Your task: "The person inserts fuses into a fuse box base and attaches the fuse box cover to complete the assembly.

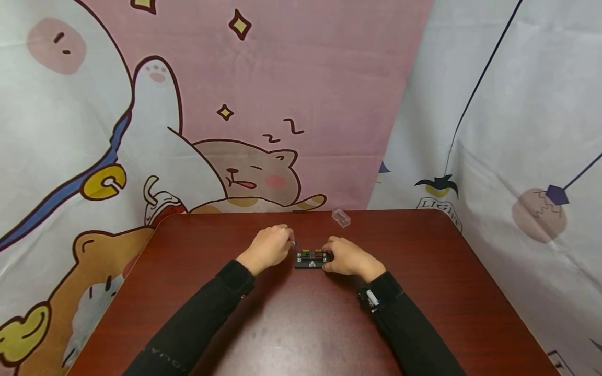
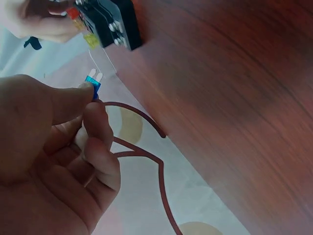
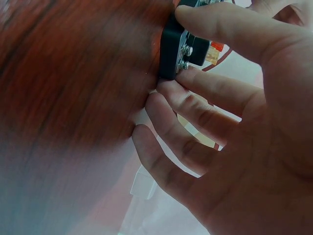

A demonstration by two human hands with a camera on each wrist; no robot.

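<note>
A blue blade fuse with two metal prongs is pinched between the thumb and index finger of my left hand. In the left wrist view its prongs point up toward the black fuse block. That block lies on the table and carries silver screws plus yellow, orange and red fuses. My right hand grips the block's right end, thumb on the near edge and index finger at the far side. The other fingers of that hand rest near the tabletop. In the head view, the left hand is just left of the block.
A clear plastic cover lies at the table's far edge, behind the block. The reddish-brown wooden table ends against a printed cloth backdrop; more cloth hangs along the right side.
</note>
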